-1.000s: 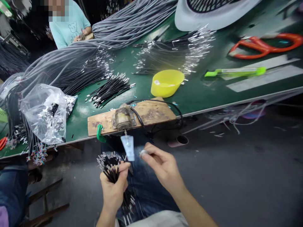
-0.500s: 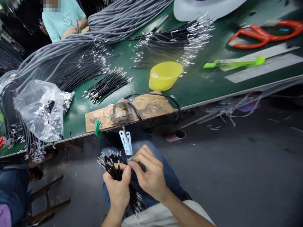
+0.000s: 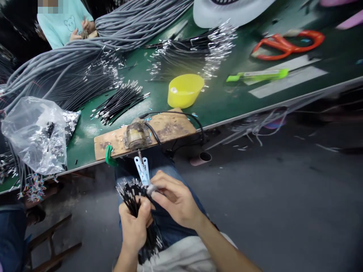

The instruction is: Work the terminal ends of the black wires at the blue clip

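Note:
My left hand (image 3: 134, 224) is closed around a bundle of short black wires (image 3: 132, 200) with silvery ends, held above my lap. Close beside it, my right hand (image 3: 177, 198) pinches a small grey piece (image 3: 152, 189), too blurred to name. This piece is at the lower tip of a light-blue clothes-peg-like clip (image 3: 142, 172). The clip hangs on a thin metal shaft from a small, grimy motor-like cylinder (image 3: 136, 135), which is mounted on a wooden board (image 3: 172, 126) at the table edge.
On the green table (image 3: 218, 109) are a yellow cup-like ring (image 3: 185, 90), orange-handled scissors (image 3: 286, 47), a green cutter (image 3: 258, 75), a plastic bag (image 3: 34, 132), black wire piles (image 3: 120, 102) and grey cables (image 3: 127, 28). A green clamp (image 3: 110, 155) grips the board. Another person (image 3: 66, 24) sits opposite.
The view has shifted, moving the table things leftward. My right hand has raised its pinched grey piece to the clip's tip, while the left hand still holds the wire bundle.

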`<state>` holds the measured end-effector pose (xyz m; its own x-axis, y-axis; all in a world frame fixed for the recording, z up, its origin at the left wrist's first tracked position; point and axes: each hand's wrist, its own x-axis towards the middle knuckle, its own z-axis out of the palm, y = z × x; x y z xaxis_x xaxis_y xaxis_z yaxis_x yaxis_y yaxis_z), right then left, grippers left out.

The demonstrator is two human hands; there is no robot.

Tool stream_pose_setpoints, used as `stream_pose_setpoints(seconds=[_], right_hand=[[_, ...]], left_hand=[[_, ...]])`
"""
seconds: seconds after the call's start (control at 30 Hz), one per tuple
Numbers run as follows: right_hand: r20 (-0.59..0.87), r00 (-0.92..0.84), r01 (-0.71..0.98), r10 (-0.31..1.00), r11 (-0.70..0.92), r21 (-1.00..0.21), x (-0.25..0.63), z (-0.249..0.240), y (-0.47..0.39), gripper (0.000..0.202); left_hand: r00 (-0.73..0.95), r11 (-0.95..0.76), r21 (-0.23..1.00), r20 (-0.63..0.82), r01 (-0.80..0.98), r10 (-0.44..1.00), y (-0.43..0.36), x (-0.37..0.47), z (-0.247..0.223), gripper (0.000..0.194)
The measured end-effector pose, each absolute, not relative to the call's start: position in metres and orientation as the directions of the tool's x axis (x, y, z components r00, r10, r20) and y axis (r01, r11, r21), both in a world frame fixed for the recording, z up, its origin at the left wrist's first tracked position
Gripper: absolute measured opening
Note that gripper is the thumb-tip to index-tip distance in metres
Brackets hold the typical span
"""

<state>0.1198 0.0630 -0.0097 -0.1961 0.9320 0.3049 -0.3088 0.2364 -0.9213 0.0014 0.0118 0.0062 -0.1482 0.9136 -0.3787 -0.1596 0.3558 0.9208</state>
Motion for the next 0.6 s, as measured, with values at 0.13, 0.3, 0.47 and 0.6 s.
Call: stream_pose_setpoints(seconds=[0.13,0.3,0.47,0.6], right_hand=[[0.286,-0.127,-0.347,0.95,0.228,-0.91,0.115,-0.007,0.059,0.021],[0.314,0.108,-0.191,0.943,0.33,-0.924,0.103,-0.008,0.047,0.017],[0.693,0.165,0.172,0.702,0.671,-0.721,0.111,-0.006,0.05,0.016],[0.313,-0.168,-0.272,0.935,0.262,-0.926,0.122,-0.005,0.059,0.022]], left_hand=[[-0.1,0.413,0.89,-0.437,-0.194,0.894,0.015,0.007,0.008,0.047],[-0.131,0.407,0.89,-0.437,-0.204,0.89,0.012,0.016,0.008,0.046],[-0.167,0.336,0.934,-0.353,-0.12,0.921,0.009,0.014,0.006,0.037],[-0.236,0.248,0.968,-0.245,-0.018,0.94,0.01,0.006,0.005,0.03]])
